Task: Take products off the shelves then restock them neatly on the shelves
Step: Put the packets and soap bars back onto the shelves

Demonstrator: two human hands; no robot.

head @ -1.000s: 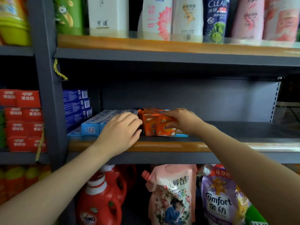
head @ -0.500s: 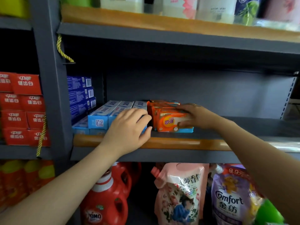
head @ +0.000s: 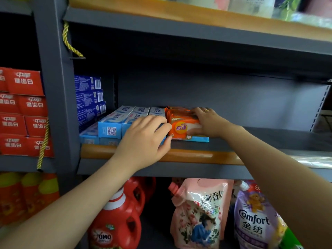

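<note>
Orange soap packs (head: 181, 129) lie stacked on the middle shelf (head: 197, 155), over a light blue pack. My right hand (head: 208, 123) holds the stack from the right, thumb on the front of the foremost pack and fingers over the top. Light blue toothpaste boxes (head: 115, 126) lie in rows just left of the soap. My left hand (head: 145, 141) rests on the front ends of the rightmost boxes, its fingertips touching the left edge of the soap stack.
Dark blue boxes (head: 89, 97) stand stacked at the shelf's back left. Red boxes (head: 23, 112) fill the neighbouring bay beyond the grey upright (head: 57, 105). Below stand red detergent jugs (head: 116, 221) and refill pouches (head: 199, 212). Bare shelf lies to the right of the soap.
The camera has tilted down and moved closer. My right hand has shifted from the top of the soap stack to its right side, and the front pack now faces forward.
</note>
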